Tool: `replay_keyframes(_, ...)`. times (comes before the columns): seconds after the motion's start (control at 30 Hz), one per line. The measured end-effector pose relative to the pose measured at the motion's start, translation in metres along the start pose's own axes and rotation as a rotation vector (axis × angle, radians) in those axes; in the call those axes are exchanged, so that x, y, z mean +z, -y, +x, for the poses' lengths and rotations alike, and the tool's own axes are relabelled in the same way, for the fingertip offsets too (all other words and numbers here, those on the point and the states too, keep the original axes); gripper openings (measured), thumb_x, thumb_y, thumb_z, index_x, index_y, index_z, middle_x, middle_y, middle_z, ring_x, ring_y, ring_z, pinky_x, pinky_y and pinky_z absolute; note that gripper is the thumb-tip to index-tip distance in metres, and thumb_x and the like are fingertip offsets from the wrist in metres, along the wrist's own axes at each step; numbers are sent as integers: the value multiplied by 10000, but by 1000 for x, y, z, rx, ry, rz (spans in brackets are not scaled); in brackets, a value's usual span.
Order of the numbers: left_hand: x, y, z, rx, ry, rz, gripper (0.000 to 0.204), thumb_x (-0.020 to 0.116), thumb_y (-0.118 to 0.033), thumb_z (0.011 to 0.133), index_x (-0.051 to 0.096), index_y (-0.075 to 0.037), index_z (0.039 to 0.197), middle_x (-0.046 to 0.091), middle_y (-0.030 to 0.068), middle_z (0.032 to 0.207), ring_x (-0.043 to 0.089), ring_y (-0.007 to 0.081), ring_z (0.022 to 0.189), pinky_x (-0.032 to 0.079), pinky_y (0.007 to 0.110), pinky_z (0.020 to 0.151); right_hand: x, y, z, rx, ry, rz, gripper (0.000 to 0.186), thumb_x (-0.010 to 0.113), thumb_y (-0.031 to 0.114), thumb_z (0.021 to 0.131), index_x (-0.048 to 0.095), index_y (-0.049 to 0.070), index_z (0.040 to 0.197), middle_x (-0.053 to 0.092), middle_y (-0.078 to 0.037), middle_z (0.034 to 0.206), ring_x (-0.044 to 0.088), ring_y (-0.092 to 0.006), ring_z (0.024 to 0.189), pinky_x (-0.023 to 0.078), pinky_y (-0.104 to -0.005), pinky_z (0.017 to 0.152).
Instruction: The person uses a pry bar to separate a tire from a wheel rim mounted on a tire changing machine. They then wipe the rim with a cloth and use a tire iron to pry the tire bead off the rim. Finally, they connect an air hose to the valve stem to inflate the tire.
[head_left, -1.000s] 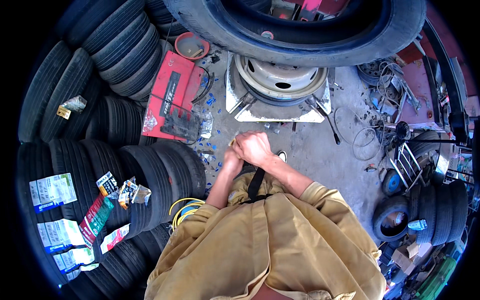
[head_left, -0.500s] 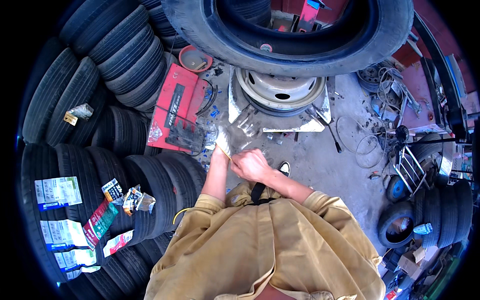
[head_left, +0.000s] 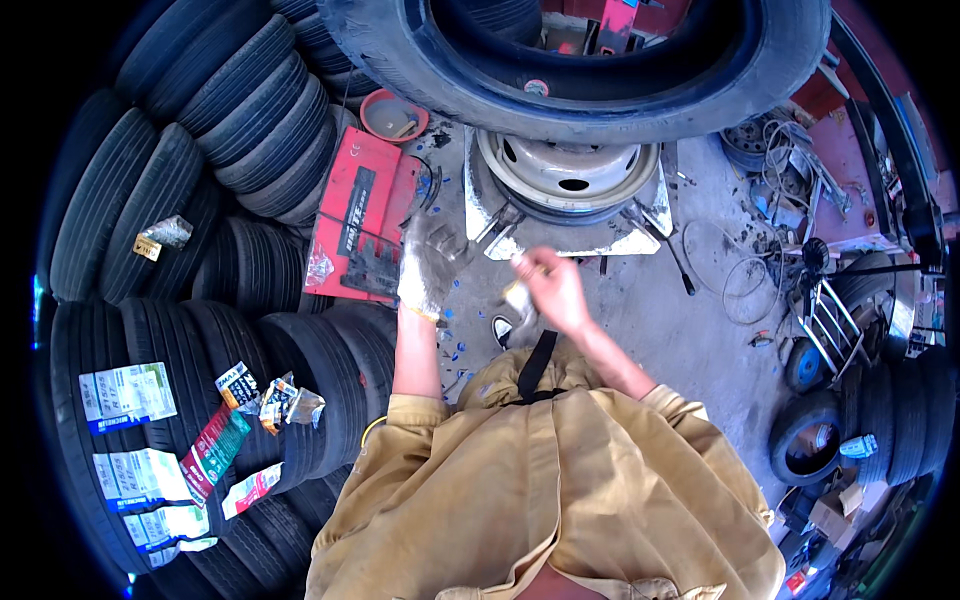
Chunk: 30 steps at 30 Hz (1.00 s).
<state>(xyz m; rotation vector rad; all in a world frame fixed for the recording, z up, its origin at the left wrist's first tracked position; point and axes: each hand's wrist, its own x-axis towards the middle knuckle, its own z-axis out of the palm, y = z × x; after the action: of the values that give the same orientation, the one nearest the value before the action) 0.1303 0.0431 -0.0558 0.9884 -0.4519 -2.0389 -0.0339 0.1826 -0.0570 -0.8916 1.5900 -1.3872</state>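
My left hand (head_left: 427, 268) wears a white and grey work glove with a yellow-edged cuff. Its fingers stretch forward, apart and holding nothing, beside the red machine cabinet (head_left: 352, 215). To its right, my bare right hand (head_left: 558, 292) is closed and slightly blurred. From its fingers hangs a whitish piece with a yellow edge, which looks like a second work glove (head_left: 518, 298). Ahead, a cream steel wheel rim (head_left: 572, 184) lies on the tyre changer's turntable (head_left: 505, 222). Above it a large black tyre (head_left: 610, 118) stands tilted, hiding part of the rim; neither hand touches them.
Stacked tyres (head_left: 245, 110) crowd the left side, some bearing paper labels (head_left: 128, 397). A red basin (head_left: 393, 116) sits behind the cabinet. On the right are a looped hose (head_left: 735, 290), a metal frame on wheels (head_left: 828, 320) and more tyres (head_left: 805, 440). My shoe (head_left: 503, 326) shows below.
My right hand has let go of the left glove's cuff and moved right and forward, now with the whitish piece. My left hand has shifted slightly left, its fingers extended.
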Motion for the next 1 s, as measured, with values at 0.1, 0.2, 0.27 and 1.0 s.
replay_keyframes(0.1, -20, 14, -17, -4, 139, 360, 464, 616, -470, 985, 639, -43, 1165, 672, 65, 923, 657, 193, 834, 552, 407, 784, -33, 1, 27, -21, -130, 237, 275, 700, 288, 986, 673, 14, 998, 630, 38, 815, 509, -46, 725, 420, -218, 644)
replay_keyframes(0.2, 12, 24, -52, -22, 149, 643, 418, 608, -433, 1001, 687, -32, 1087, 678, 57, 832, 641, 138, 705, 518, 281, 623, -50, 6, 30, -98, -210, 222, 241, 715, 236, 974, 662, 11, 1045, 651, 29, 883, 552, -50, 801, 449, -208, 716)
replay_keyframes(0.27, 31, 24, -63, -33, 125, 855, 464, 597, -463, 998, 688, -17, 1089, 691, 62, 877, 631, 128, 680, 512, 294, 604, -50, 17, 24, -126, -201, 272, 227, 724, 198, 966, 654, 8, 1070, 660, 19, 911, 574, -54, 840, 468, -211, 756)
replay_keyframes(1.0, 71, 74, -52, 374, 354, 1300, 294, 642, -213, 903, 680, -27, 1127, 719, 220, 1022, 704, 386, 952, 547, 438, 801, -26, 44, -37, -562, -344, -511, 183, 600, -45, 891, 594, -17, 1072, 608, -177, 973, 601, -359, 882, 505, -428, 794)
